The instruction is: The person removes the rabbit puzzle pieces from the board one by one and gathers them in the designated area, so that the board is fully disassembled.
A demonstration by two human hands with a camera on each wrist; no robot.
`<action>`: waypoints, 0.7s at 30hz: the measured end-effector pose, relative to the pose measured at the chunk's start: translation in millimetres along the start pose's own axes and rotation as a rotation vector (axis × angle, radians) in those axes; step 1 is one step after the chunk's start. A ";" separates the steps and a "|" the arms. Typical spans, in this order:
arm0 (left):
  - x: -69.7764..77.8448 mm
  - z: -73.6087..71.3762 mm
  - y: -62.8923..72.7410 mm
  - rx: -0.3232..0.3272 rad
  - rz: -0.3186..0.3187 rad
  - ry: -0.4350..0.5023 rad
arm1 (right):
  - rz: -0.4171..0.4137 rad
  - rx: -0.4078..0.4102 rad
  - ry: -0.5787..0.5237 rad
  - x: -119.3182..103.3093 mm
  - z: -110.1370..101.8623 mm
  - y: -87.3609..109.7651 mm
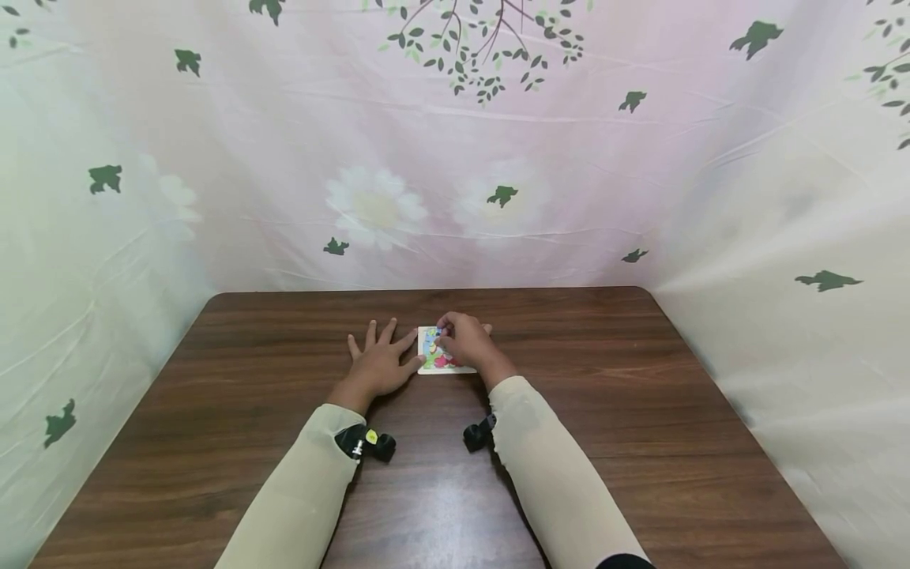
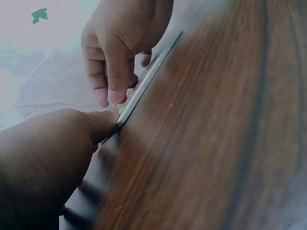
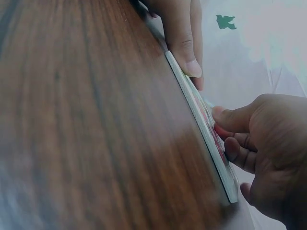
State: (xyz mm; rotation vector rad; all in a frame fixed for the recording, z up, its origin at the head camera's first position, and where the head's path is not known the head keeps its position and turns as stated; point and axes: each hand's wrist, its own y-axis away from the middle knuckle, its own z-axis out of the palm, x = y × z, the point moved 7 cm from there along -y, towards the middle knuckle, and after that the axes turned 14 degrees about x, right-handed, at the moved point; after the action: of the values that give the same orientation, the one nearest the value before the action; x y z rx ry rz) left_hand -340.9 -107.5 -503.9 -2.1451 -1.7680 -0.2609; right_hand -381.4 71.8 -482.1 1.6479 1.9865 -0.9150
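Observation:
A thin square picture puzzle board with a pale edge and a colourful printed face lies flat on the brown wooden table. My left hand rests on the table at its left side, fingers spread, with the thumb touching the board's near left corner. Over the board's right part my right hand bends its fingers downward. Its thumb and forefinger pinch what looks like a small puzzle piece at the board's surface, mostly hidden by the fingertips. The right hand also covers much of the picture.
The dark wood table reaches back to a hanging pale cloth printed with leaves, birds and flowers, which also hangs along both sides. Black wrist cameras are strapped over both cream sleeves.

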 end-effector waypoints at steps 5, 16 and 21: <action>1.9 -0.7 -0.1 0.023 0.005 0.006 | 0.011 -0.012 0.000 0.4 -1.7 0.3; 10.3 -4.8 1.4 0.073 0.047 0.041 | 0.057 -0.043 -0.049 -0.5 -11.2 4.0; 15.1 -5.1 2.2 0.084 0.080 0.065 | 0.057 -0.052 -0.062 2.0 -13.2 1.8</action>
State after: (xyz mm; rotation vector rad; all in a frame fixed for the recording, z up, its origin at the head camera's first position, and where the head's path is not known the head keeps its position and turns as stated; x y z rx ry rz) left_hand -335.3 -96.0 -494.1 -2.1175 -1.6248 -0.2289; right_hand -378.8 82.6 -474.6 1.6202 1.8963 -0.8759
